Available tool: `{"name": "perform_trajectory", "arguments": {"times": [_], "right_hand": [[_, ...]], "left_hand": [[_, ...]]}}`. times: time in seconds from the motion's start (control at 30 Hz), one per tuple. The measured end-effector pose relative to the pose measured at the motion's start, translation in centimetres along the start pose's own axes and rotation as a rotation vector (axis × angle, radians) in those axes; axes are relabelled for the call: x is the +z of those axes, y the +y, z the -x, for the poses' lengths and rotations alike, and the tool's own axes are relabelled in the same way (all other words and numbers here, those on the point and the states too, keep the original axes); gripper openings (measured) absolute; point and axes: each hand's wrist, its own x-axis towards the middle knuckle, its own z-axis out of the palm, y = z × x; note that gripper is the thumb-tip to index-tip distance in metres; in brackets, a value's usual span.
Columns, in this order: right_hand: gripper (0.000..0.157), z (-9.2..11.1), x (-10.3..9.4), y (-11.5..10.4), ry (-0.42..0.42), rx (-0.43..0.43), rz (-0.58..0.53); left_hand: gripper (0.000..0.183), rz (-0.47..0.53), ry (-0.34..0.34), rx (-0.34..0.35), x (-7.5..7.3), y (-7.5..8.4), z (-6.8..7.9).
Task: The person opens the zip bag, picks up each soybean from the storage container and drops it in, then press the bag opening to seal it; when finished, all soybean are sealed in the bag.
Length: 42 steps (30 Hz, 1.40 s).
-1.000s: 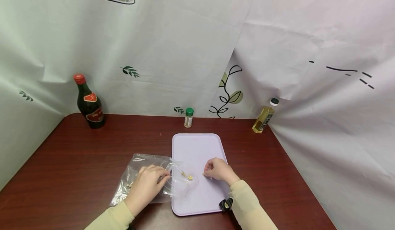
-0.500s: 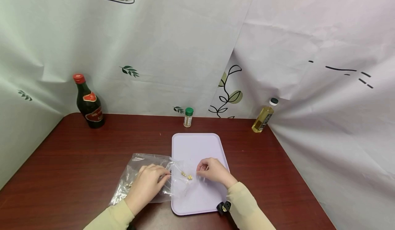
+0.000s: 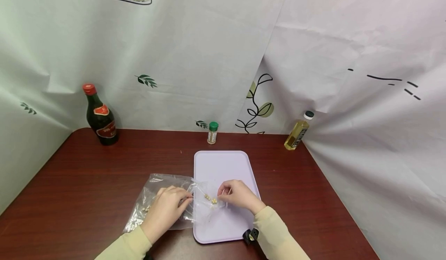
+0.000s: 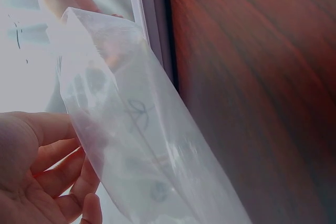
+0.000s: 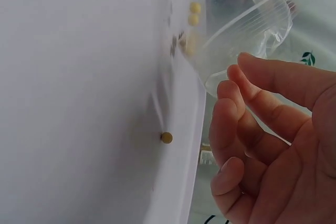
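Note:
My left hand (image 3: 165, 207) pinches the near side of a clear zip bag (image 3: 170, 180); in the left wrist view the film runs along its fingertips. The bag lies partly on the table and partly on a pale lilac board (image 3: 223, 165). Several small yellowish balls (image 3: 210, 198) sit near its mouth, and a few more (image 3: 145, 209) show farther back inside. At the mouth, my right hand (image 3: 240, 195) pinches the bag's lip between thumb and index finger, its other fingers curled. One loose ball (image 5: 166, 138) lies on the board beneath it, hidden in the head view.
A dark bottle with a red cap (image 3: 102, 116) stands at the table's back left. Behind the board is a small green-capped spice jar (image 3: 212, 133). An oil bottle (image 3: 297, 133) is at the back right. A hung white sheet (image 3: 195, 58) encloses the table.
The right hand has moved left across the board, from beside the loose ball to the bag's mouth. My left hand and the bag's body have stayed in place.

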Motion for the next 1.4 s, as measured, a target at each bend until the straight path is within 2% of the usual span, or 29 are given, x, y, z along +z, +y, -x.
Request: {"name": "perform_trajectory", "arguments": {"times": [0.73, 1.4], "right_hand": [[0.006, 0.0, -1.0, 2.1, 0.064, 0.112, -0.013], [0.013, -0.5, -0.9, 2.9, -0.024, 0.218, 0.043]], "left_hand": [[0.01, -0.011, 0.012, 0.008, 0.1, -0.2, 0.1], [0.011, 0.009, 0.019, -0.015, 0.0, -0.3, 0.1]]}}
